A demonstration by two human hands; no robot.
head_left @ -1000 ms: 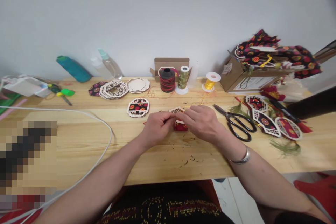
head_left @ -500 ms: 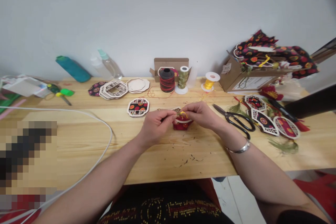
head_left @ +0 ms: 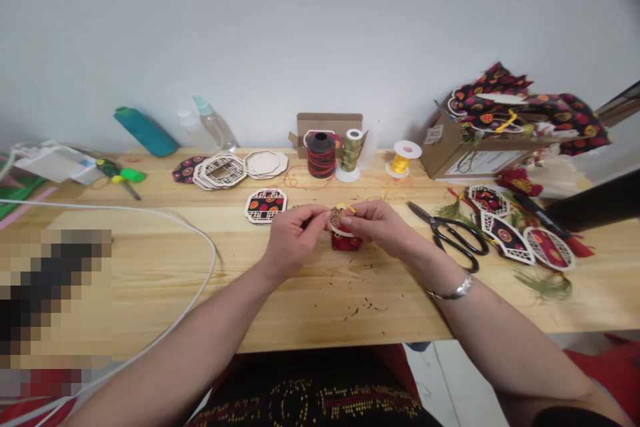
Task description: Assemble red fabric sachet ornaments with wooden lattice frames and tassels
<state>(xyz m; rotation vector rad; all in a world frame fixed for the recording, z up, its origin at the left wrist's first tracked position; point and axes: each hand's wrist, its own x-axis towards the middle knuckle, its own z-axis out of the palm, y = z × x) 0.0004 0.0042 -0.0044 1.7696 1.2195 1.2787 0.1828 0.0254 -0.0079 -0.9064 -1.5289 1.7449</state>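
Observation:
A small ornament with dark red patterned fabric and a pale lattice frame (head_left: 346, 241) is between my hands near the middle of the table. Yellow cord (head_left: 343, 207) loops at its top. My left hand (head_left: 299, 233) is closed at the ornament's upper left edge, thumb and forefinger pinched; what lies between the tips is too small to name. My right hand (head_left: 374, 225) pinches the ornament's upper right side, beside the cord. Left of my hands lies an octagonal patterned piece (head_left: 266, 206). Black-handled scissors (head_left: 453, 233) lie open to the right.
Spools of red-black cord (head_left: 321, 155), green thread (head_left: 352, 150) and yellow cord (head_left: 401, 159) stand behind. Lattice frames (head_left: 220, 172) lie at the back left. A cardboard box (head_left: 480, 157) holds fabric at the right. A white cable (head_left: 213, 260) curves across the left.
My right hand has moved slightly down and left, its fingers now lower on the ornament. The yellow loop shows less between the fingertips. The whole view has shifted slightly.

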